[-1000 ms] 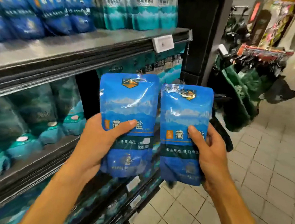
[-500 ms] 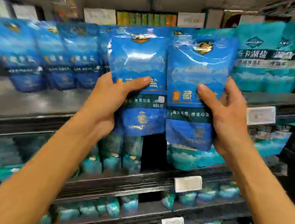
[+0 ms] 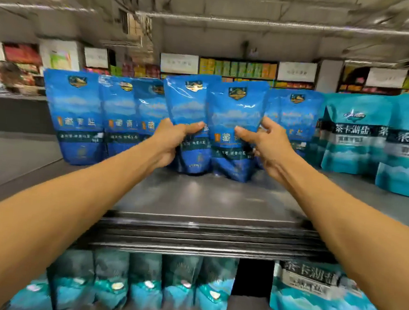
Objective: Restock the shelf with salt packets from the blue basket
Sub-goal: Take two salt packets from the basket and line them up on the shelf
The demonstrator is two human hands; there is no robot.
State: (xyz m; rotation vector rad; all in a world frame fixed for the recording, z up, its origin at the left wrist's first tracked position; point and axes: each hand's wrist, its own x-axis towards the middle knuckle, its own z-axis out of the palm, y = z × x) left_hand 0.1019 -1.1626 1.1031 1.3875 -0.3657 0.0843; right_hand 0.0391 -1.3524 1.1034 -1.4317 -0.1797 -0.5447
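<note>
Two blue salt packets stand upright on the grey metal top shelf [image 3: 207, 199], side by side in the middle of a row of the same blue packets [image 3: 75, 116]. My left hand [image 3: 172, 139] grips the left packet [image 3: 190, 104] around its middle, thumb across the front. My right hand [image 3: 264, 142] holds the right packet [image 3: 236, 113], thumb on its front and fingers behind its right edge. Both packet bottoms touch the shelf. The blue basket is out of view.
Teal salt packets [image 3: 353, 140] stand on the same shelf to the right. More teal packets [image 3: 147, 283] fill the shelf below. The front half of the top shelf is bare metal. Other store shelving shows in the background.
Both hands moved forward and set the two blue packets down on the top shelf among the row. The view has risen and turned to face the shelf.
</note>
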